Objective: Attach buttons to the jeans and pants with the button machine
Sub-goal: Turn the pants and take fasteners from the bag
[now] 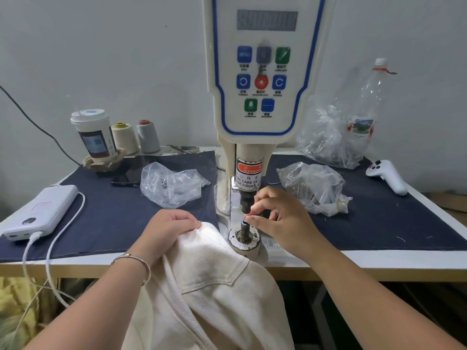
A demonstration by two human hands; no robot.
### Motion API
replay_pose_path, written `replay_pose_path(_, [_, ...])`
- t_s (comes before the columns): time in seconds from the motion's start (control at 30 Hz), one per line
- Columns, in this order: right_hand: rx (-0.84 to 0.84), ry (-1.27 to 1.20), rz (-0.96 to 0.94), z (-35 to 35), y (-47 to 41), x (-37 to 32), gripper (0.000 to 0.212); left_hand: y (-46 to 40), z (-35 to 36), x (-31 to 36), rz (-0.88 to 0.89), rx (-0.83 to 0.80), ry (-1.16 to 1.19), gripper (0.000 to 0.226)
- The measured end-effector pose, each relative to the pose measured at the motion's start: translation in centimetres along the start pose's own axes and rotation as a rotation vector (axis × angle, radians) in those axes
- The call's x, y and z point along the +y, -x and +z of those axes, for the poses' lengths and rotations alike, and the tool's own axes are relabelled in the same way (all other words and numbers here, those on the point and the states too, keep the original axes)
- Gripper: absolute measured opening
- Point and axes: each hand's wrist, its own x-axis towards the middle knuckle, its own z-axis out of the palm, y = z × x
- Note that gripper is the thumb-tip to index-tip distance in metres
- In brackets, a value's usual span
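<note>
Centre frame: right hand (275,215) pinches a small part at the lower die post (244,229) of the button machine (260,97), fingertips directly beneath the upper punch (246,202). Left hand (169,227) grips the cream pants (202,286) bunched lower centre, beside the die and not over it.

Risk: any machine cycle crushes fingers; a tilted part misseats.
</note>
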Motion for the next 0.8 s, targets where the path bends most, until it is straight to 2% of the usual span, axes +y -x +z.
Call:
replay_pose_path(0.37, [-0.032,-0.023,0.051,-0.23,-0.29,-0.42,0.03,-0.12,-0.1,-0.26,0.002,0.002,-0.021,0.019])
replay_pose_path(0.5, [-0.01,-0.056,0.085,-0.2,-0.24,-0.52,0.03,0.07,-0.11,-0.04,-0.007,-0.014,-0.01,0.012])
replay_pose_path(0.7, [-0.024,-0.01,0.07,-0.22,-0.49,-0.82,0.033,0.12,-0.08,0.08,-0.004,-0.015,0.015,0.021])
replay_pose_path(0.8, [-0.038,0.002,0.086,-0.33,-0.43,-0.85,0.026,0.02,-0.09,-0.05,-0.007,-0.019,0.015,0.022])
